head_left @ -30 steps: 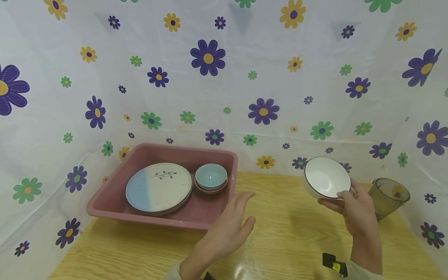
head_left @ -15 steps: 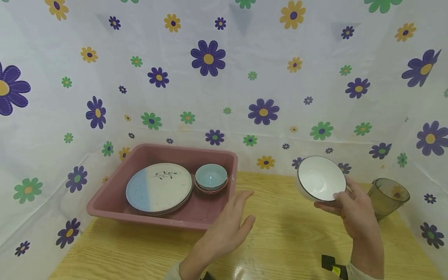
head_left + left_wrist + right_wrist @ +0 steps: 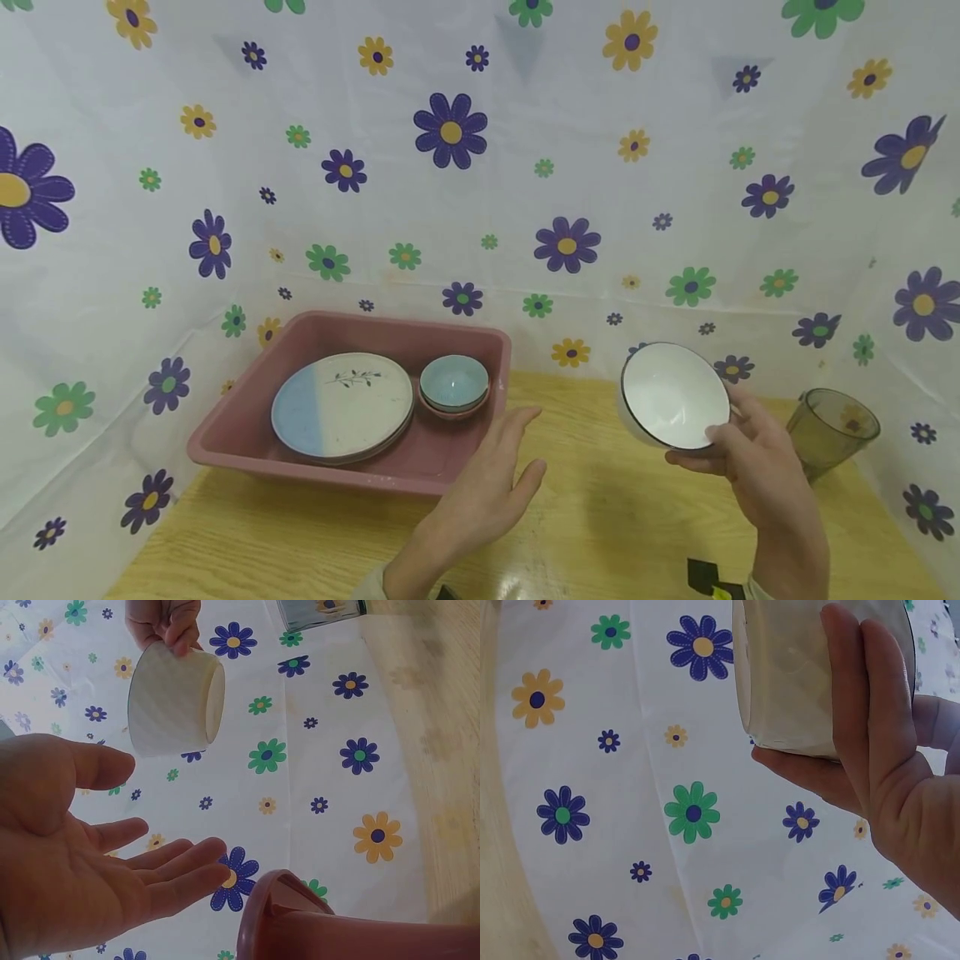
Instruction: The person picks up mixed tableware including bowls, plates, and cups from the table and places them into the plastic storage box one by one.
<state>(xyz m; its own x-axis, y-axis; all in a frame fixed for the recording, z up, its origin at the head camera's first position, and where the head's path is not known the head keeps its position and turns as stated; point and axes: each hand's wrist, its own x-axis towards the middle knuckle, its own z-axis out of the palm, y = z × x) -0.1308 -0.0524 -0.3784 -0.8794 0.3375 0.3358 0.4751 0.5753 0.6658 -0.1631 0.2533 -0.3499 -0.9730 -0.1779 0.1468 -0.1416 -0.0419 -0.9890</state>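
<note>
A white bowl (image 3: 673, 398) with a dark rim is held above the table by my right hand (image 3: 765, 467), tilted so its inside faces the head camera. The thumb lies over the rim and the fingers run along the outside, as the right wrist view shows around the bowl (image 3: 795, 675). My left hand (image 3: 483, 483) holds nothing; its fingers are extended beside the right wall of a pink basin (image 3: 345, 477). In the left wrist view the palm of the left hand (image 3: 112, 855) faces up, with the bowl (image 3: 172, 701) beyond it, apart from its fingers.
Inside the basin lie a blue-and-white plate (image 3: 367, 417) with a leaf sprig, on top of another, and a light blue bowl (image 3: 453, 382) nested in a reddish one. A tinted glass (image 3: 828, 433) stands at the right of the wooden table (image 3: 585, 533). Flower-patterned cloth surrounds it.
The bowl has moved left and slightly nearer in my right hand. My left hand stays almost where it was, and the basin's contents look the same.
</note>
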